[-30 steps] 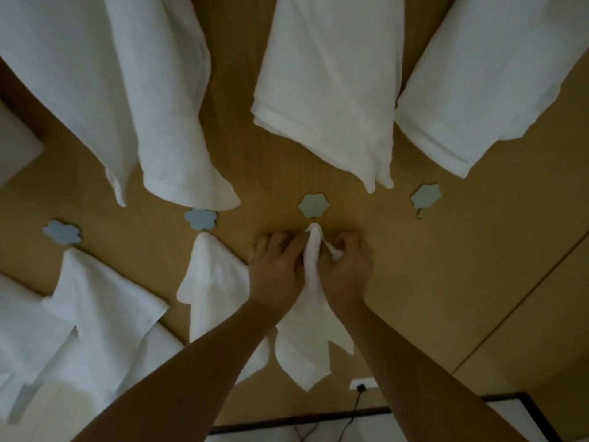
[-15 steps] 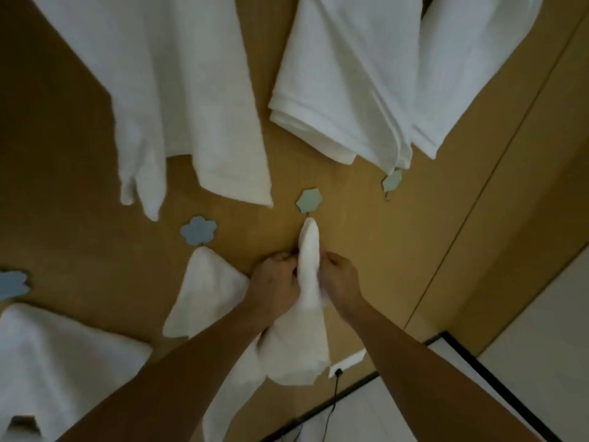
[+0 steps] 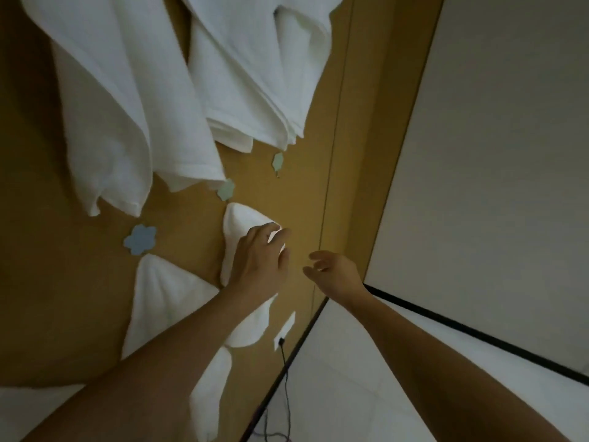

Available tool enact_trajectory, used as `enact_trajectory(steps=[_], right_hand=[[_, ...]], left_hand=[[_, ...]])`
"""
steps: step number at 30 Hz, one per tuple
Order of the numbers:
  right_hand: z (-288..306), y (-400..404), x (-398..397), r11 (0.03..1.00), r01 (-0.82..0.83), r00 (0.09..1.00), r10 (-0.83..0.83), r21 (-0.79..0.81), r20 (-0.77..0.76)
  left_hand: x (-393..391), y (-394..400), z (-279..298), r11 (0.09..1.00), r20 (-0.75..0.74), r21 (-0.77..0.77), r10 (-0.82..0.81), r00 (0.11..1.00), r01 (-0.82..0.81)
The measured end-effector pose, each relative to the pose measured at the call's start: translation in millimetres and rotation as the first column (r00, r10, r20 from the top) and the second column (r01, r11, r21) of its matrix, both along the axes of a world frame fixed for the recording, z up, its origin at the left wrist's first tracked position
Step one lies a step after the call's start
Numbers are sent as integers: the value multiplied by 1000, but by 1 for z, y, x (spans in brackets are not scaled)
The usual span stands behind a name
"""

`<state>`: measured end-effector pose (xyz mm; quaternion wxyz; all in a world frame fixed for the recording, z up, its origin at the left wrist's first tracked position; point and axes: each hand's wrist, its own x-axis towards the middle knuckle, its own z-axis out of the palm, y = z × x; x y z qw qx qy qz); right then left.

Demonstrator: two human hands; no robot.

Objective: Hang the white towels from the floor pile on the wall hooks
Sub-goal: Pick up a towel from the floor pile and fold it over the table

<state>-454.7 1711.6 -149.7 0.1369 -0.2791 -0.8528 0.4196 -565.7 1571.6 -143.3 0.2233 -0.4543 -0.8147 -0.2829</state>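
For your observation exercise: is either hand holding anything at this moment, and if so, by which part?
Nothing is gripped. The left hand rests relaxed fingers on the hanging towel's right edge; the right hand is free.

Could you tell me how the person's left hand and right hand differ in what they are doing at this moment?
The left hand lies against the hanging white towel below the green hook, while the right hand hangs free of it, touching nothing. The left hand overlaps the cloth; the right hand sits further right, in front of bare wooden panel. Both have loosely spread fingers.
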Motion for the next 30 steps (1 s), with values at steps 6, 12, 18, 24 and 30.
enact_trajectory(steps=[6,12,18,24,30], right_hand=[[8,48,149,962,250,968,-253,112,8],[-5,85,371,828,537,836,-548,163,25],[-27,89,611,635,741,630,-770,219,99],[-51,55,820,423,875,384,-902,234,196],[-89,9,974,175,974,130,-952,146,277]], left_hand=[[104,85,10,957,-29,-161,-249,968,241],[299,183,0,814,41,-223,-541,840,536],[531,235,-24,635,117,-273,-724,680,723],[746,261,-45,412,239,-324,-836,494,852],[917,266,-82,114,312,-432,-912,267,895]])
